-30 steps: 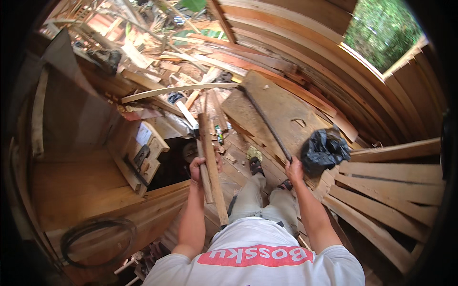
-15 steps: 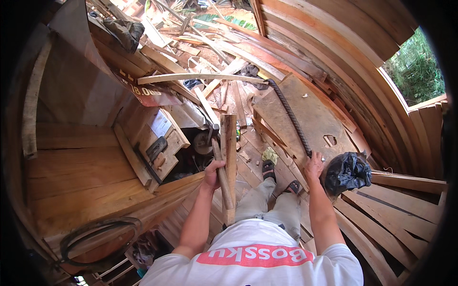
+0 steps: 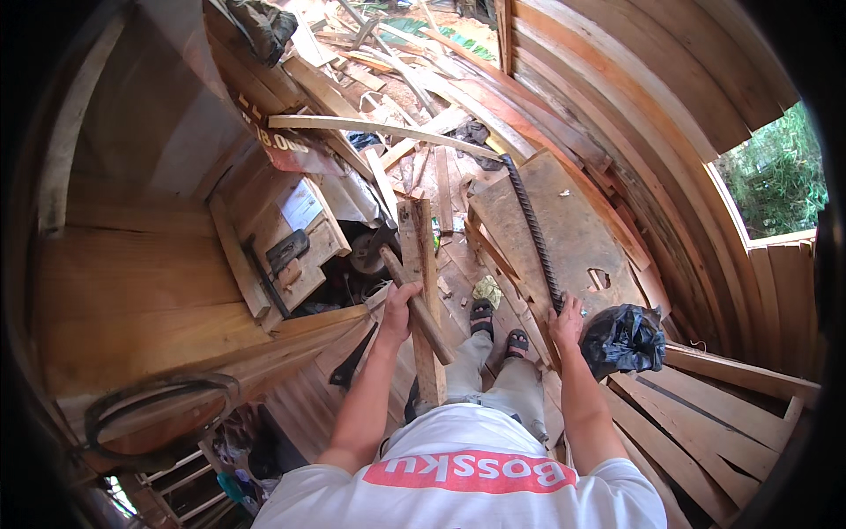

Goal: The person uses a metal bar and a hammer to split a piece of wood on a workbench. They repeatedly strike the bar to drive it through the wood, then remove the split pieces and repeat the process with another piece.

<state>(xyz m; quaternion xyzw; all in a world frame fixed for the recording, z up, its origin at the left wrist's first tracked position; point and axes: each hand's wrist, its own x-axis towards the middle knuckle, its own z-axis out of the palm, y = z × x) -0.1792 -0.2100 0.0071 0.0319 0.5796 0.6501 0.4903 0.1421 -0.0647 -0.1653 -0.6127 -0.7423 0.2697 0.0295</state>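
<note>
My left hand (image 3: 399, 310) is closed round the wooden handle (image 3: 432, 333) of what looks like a hammer, which slants across a squared timber post (image 3: 423, 264). Dark metal shows past the handle's upper end, partly hidden. On the right, my right hand (image 3: 567, 323) is closed at the near end of a long, dark ribbed metal rod (image 3: 532, 220). That rod runs away from me over a worn wooden board (image 3: 577, 216) with a hole in it. A black plastic bag (image 3: 624, 340) sits just right of this hand.
Scrap wood (image 3: 414, 75) lies heaped at the far end, with a long thin strip (image 3: 379, 126) across it. To the left stands a wooden counter (image 3: 141, 273); a looped black hose (image 3: 159, 410) hangs near its front. Loose planks (image 3: 696, 423) lie at right, beside a plank wall (image 3: 634, 97).
The hammer handle has tilted, its lower end swinging right across the post. My right hand stays at the rod's near end. The whole view has shifted slightly.
</note>
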